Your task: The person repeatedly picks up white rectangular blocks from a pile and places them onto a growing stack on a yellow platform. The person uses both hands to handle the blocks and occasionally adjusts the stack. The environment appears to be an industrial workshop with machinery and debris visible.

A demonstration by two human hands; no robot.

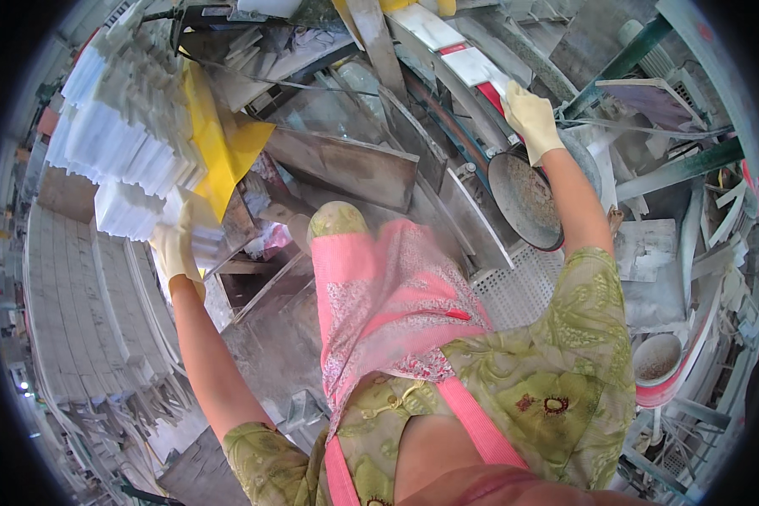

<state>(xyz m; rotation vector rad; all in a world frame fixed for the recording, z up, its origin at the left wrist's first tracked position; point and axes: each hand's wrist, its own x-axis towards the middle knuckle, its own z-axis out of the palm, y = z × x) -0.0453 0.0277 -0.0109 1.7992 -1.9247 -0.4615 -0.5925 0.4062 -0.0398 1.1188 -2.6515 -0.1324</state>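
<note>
Head view, left hand (pixel 175 246) fingers gripping white tile stack (pixel 126 207), right hand (pixel 530 120) curled on striped strip (pixel 468 63)

Left hand (pixel 175 244), in a pale yellow glove, is up against the stack of white tiles (pixel 131 143), fingers closed on one tile's edge at the lower corner of the pile. A yellow sheet (pixel 215 143) hangs just beside that stack. Over on the other side, the gloved right hand (pixel 530 118) lies on a white strip with a red band (pixel 468 63), just above the round dusty disc (pixel 527 198). A pink apron (pixel 388 295) covers the raised knee between the arms.
</note>
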